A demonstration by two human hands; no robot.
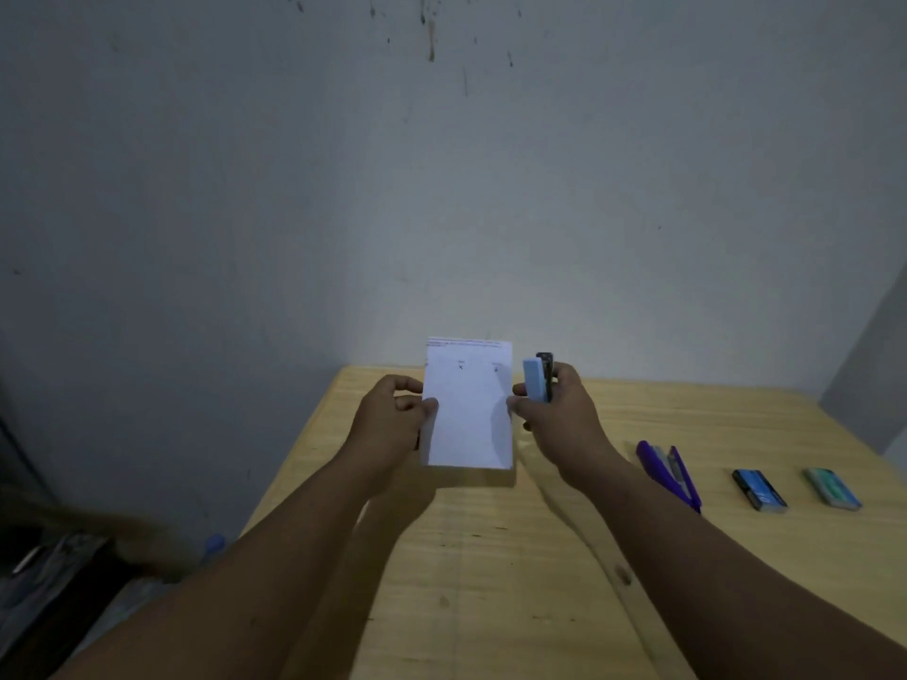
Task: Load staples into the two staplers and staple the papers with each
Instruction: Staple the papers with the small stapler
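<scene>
My left hand pinches the left edge of a white stack of papers, held upright above the wooden table. My right hand grips a light blue stapler upright at the papers' right edge, thumb touching the sheet. A purple stapler lies swung open on the table to the right. Two small staple boxes lie further right, one dark blue, one teal.
A grey wall rises just behind the table's far edge. Left of the table, dark clutter and a bottle cap sit low on the floor side. The table's left edge runs diagonally under my left forearm.
</scene>
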